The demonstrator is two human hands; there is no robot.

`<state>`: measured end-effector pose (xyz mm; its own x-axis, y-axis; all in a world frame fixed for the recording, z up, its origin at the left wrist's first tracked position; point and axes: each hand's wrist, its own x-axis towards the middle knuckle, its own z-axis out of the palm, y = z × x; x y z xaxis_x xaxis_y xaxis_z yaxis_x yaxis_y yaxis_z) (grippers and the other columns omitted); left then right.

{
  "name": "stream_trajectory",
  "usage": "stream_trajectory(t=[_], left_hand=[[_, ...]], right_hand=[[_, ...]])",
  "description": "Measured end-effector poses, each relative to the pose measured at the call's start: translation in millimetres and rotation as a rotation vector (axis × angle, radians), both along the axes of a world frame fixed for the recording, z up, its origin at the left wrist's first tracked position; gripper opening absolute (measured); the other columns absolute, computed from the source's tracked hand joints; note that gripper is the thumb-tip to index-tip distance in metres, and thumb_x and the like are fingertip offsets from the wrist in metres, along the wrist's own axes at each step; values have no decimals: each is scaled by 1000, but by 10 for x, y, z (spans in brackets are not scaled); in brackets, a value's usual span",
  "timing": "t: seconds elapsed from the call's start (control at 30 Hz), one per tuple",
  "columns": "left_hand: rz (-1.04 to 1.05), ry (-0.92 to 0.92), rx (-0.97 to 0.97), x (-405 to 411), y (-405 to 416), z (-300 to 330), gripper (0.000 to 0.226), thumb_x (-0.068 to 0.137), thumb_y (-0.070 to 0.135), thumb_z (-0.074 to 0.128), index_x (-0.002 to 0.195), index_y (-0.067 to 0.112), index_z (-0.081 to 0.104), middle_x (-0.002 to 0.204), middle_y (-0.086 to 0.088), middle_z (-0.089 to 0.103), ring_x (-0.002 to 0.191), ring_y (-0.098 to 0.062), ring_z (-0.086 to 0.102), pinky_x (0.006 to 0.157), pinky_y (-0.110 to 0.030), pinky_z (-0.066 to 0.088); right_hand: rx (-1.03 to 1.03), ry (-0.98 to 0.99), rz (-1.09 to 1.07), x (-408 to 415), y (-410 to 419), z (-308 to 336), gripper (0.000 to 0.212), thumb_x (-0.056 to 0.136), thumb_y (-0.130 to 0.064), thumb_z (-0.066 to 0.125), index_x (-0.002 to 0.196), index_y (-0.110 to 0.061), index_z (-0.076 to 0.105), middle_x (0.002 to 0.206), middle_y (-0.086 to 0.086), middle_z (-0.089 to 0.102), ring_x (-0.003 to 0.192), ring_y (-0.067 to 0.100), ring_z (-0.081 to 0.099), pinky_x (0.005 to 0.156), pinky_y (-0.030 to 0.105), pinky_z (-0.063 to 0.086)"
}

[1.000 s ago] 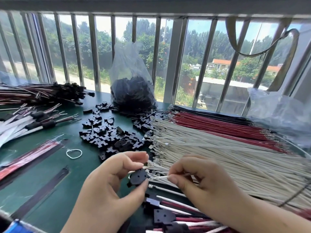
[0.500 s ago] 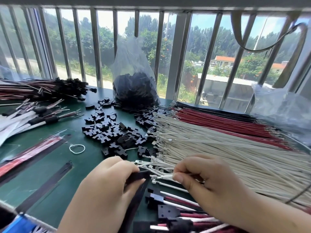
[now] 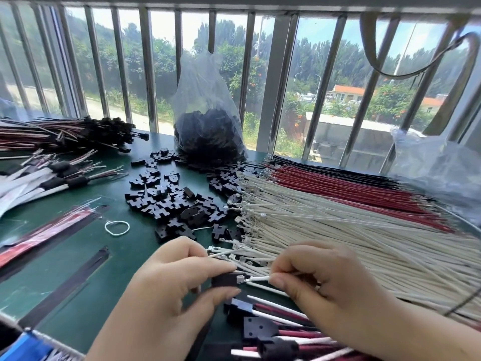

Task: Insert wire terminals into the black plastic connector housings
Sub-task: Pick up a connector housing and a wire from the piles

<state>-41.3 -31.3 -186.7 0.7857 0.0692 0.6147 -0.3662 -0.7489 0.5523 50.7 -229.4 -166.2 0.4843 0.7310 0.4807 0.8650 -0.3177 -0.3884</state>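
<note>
My left hand (image 3: 166, 290) pinches a black connector housing (image 3: 225, 279) between thumb and forefinger, low in the middle of the view. My right hand (image 3: 335, 287) pinches a white wire (image 3: 257, 279) near its end. The wire's metal terminal (image 3: 240, 279) sits right at the housing's opening. A spread of white wires (image 3: 351, 230) lies behind my right hand, with red wires (image 3: 338, 188) and black wires (image 3: 338, 171) further back. Loose black housings (image 3: 171, 199) are scattered on the green table (image 3: 86, 269).
A clear bag of black housings (image 3: 208, 121) stands by the window bars. Finished assemblies (image 3: 263, 327) lie under my hands. Bundles of wired parts (image 3: 65, 134) and sleeved cables (image 3: 52, 178) occupy the left. A white rubber band (image 3: 117, 227) lies left of the housings.
My left hand has turned the housing so its opening faces right. My right hand has drawn one white wire out and brought its terminal up to the housing.
</note>
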Motion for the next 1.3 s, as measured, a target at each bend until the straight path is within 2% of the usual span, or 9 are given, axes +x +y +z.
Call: stream_trajectory(t=[0.2, 0.3, 0.47, 0.6, 0.73, 0.93, 1.1, 1.2, 1.3], left_hand=[[-55, 43, -35, 21, -21, 7, 26, 56, 47, 78, 79, 36, 75, 83, 30, 67, 76, 18, 60, 68, 7, 38], [-80, 75, 2, 20, 8, 14, 39, 56, 46, 73, 95, 42, 68, 85, 33, 65, 75, 21, 59, 67, 7, 39], [-140, 129, -39, 9, 82, -11, 29, 59, 55, 67, 87, 47, 69, 75, 28, 67, 72, 13, 62, 64, 1, 44], [-174, 170, -47, 30, 86, -16, 26, 62, 56, 63, 83, 45, 69, 72, 25, 67, 71, 10, 63, 64, 1, 42], [-205, 226, -58, 50, 98, -34, 27, 61, 62, 61, 82, 46, 68, 73, 20, 67, 72, 5, 63, 65, -6, 45], [-183, 273, -202, -19, 128, -39, 56, 46, 91, 50, 74, 46, 69, 71, 15, 68, 69, -4, 65, 61, -19, 51], [-173, 253, -100, 24, 49, -29, 31, 55, 67, 57, 78, 48, 65, 70, 19, 66, 69, 0, 63, 60, -14, 48], [-179, 193, 40, 53, -9, -41, 27, 65, 60, 58, 84, 41, 62, 68, 21, 62, 67, 8, 57, 63, -4, 41], [-111, 97, 38, 69, -67, -79, 28, 68, 56, 58, 89, 37, 63, 75, 20, 63, 71, 9, 57, 71, -7, 43]], right_hand=[[2, 295, 42, 15, -29, 9, 18, 84, -43, 58, 75, -28, 59, 56, -14, 48, 52, 1, 43, 52, 11, 34], [-50, 228, -2, 12, -22, 16, 16, 84, -38, 61, 74, -27, 59, 55, -9, 51, 50, 3, 43, 49, 11, 33], [-143, 117, -11, -38, -10, 54, 18, 81, -46, 58, 67, -36, 54, 62, -17, 54, 56, 2, 50, 51, 10, 36], [-152, 330, 92, -11, -30, 85, 18, 87, -38, 57, 70, -31, 57, 54, -8, 46, 50, 2, 40, 49, 16, 32], [-227, 201, 75, -5, -23, 81, 17, 86, -44, 52, 76, -31, 55, 65, -7, 55, 59, 8, 50, 54, 22, 40], [-193, 240, 89, -17, -23, 65, 13, 88, -41, 52, 82, -32, 57, 63, -16, 55, 58, 2, 51, 55, 15, 40], [-195, 220, 90, -12, -23, 60, 18, 88, -48, 47, 85, -32, 56, 70, -6, 57, 63, 9, 53, 57, 22, 42], [-213, 170, 102, -15, -8, 38, 17, 89, -45, 49, 83, -30, 55, 71, -10, 57, 63, 4, 53, 56, 18, 41], [-130, 186, 76, -15, -7, 33, 18, 87, -47, 51, 82, -30, 56, 66, -11, 55, 59, 2, 50, 54, 12, 37]])
